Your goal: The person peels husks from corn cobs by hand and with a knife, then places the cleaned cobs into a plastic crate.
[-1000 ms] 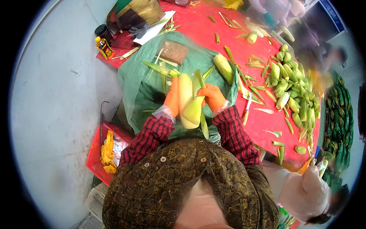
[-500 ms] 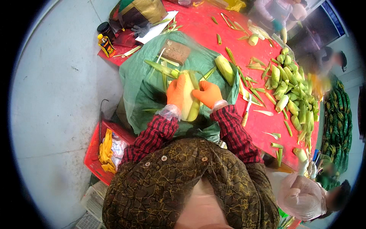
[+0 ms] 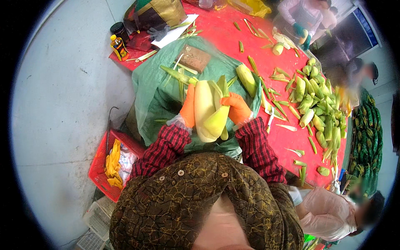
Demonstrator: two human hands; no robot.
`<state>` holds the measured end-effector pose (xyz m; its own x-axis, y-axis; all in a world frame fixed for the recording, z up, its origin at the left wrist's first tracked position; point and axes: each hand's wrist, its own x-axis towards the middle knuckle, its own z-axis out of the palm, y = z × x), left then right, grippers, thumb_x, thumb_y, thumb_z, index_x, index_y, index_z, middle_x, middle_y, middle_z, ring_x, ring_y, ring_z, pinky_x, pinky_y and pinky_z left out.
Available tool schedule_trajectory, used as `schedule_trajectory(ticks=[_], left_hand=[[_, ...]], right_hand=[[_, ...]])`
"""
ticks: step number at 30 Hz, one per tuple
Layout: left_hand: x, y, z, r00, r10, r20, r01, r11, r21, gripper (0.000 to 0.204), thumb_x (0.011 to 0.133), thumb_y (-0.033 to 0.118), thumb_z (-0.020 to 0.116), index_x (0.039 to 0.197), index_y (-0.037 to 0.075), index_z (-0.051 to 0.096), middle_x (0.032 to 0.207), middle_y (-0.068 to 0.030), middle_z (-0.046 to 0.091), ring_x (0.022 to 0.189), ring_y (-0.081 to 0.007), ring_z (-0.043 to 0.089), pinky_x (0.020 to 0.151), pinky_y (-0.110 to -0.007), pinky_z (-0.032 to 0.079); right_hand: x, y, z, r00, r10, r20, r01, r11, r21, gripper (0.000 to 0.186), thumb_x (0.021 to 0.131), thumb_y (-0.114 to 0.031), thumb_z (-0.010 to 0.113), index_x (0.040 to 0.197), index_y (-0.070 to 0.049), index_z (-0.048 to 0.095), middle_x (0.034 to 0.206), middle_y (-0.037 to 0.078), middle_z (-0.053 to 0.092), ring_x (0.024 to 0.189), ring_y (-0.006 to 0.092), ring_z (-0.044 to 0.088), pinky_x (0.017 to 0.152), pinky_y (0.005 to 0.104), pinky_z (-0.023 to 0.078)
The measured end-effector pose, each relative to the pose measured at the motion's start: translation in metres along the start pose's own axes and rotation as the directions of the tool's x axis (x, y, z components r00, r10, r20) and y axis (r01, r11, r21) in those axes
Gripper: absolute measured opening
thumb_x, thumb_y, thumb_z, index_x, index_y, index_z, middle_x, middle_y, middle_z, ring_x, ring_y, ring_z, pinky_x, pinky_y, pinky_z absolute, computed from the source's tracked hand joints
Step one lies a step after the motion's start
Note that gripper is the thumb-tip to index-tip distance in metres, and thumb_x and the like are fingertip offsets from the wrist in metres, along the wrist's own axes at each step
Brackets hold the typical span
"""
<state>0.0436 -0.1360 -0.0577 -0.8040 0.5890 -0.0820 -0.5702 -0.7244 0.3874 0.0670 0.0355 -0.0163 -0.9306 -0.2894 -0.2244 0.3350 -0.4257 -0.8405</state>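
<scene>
An ear of corn (image 3: 203,112) with pale inner husk stands out in front of me over a green plastic sheet (image 3: 152,100). My left hand (image 3: 188,108), in an orange glove, is closed on the ear's left side. My right hand (image 3: 236,108), gloved the same way, grips green husk leaves (image 3: 218,118) peeled partly away along the ear's right side. A brick (image 3: 193,58) and loose husk strips (image 3: 177,73) lie on the sheet behind the ear. Another ear (image 3: 247,80) lies at the sheet's right side.
The red table (image 3: 271,141) carries a corn pile (image 3: 314,93), husk scraps, a knife (image 3: 269,123), a bottle (image 3: 121,49) and a bag (image 3: 152,12). A red crate (image 3: 98,166) stands low left. Co-workers (image 3: 300,16) (image 3: 329,210) are at right; green sacks (image 3: 364,133) are stacked behind.
Half a second ago my hands were closer together over the ear. Now my right hand has moved rightward, drawing the leaves outward, and more of the pale husk shows.
</scene>
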Motion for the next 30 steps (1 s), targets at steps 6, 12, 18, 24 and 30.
schedule_trajectory(ticks=[6,12,18,24,30], left_hand=[[-0.013,-0.004,-0.012,0.992,-0.058,0.116,0.081,0.975,-0.206,0.077,0.087,0.068,0.024,0.133,0.008,0.039,0.13,-0.0105,0.047,0.119,-0.0262,0.045,0.102,-0.04,0.035],[-0.031,-0.025,-0.086,0.989,-0.035,0.141,0.061,0.98,-0.188,0.08,0.085,0.069,0.026,0.132,0.005,0.04,0.128,-0.0161,0.048,0.117,-0.0299,0.047,0.098,-0.043,0.039],[-0.039,0.025,-0.083,0.96,0.201,-0.197,-0.163,0.967,0.195,0.081,0.083,0.068,0.036,0.125,0.0,0.045,0.105,-0.0159,0.06,0.095,-0.0272,0.059,0.084,-0.042,0.047],[-0.025,0.08,-0.033,0.854,0.424,-0.302,-0.318,0.884,0.344,0.079,0.084,0.066,0.04,0.124,-0.001,0.046,0.105,-0.016,0.061,0.096,-0.0271,0.059,0.085,-0.041,0.046],[-0.025,0.079,0.009,0.751,0.653,-0.101,-0.521,0.679,0.517,0.049,0.083,0.028,0.064,0.119,-0.002,0.049,0.107,-0.0141,0.061,0.094,-0.0217,0.06,0.082,-0.032,0.048]], right_hand=[[-0.004,-0.002,0.0,1.0,-0.017,-0.015,0.019,0.992,0.124,0.022,0.076,-0.014,0.058,0.094,-0.002,0.059,0.089,0.006,0.062,0.082,0.0171,0.058,0.077,0.0312,0.047],[-0.008,-0.045,0.005,0.989,-0.124,-0.075,0.125,0.992,0.011,0.029,0.078,-0.016,0.057,0.102,0.0,0.056,0.093,0.008,0.062,0.084,0.018,0.059,0.08,0.0315,0.047],[-0.008,0.014,-0.02,0.945,-0.2,-0.259,0.074,0.902,-0.425,0.016,0.078,-0.013,0.063,0.09,-0.003,0.062,0.075,0.003,0.063,0.062,0.0116,0.059,0.058,0.0234,0.046],[0.015,0.096,-0.042,0.955,0.018,-0.298,-0.277,0.423,-0.863,0.056,0.077,-0.043,0.065,0.113,-0.001,0.058,0.091,0.017,0.066,0.076,0.0236,0.065,0.072,0.0341,0.049],[-0.006,0.016,0.037,0.891,-0.454,-0.008,0.105,0.224,-0.969,0.067,0.071,-0.044,0.07,0.121,-0.003,0.052,0.105,0.019,0.061,0.095,0.0322,0.06,0.083,0.0381,0.047]])
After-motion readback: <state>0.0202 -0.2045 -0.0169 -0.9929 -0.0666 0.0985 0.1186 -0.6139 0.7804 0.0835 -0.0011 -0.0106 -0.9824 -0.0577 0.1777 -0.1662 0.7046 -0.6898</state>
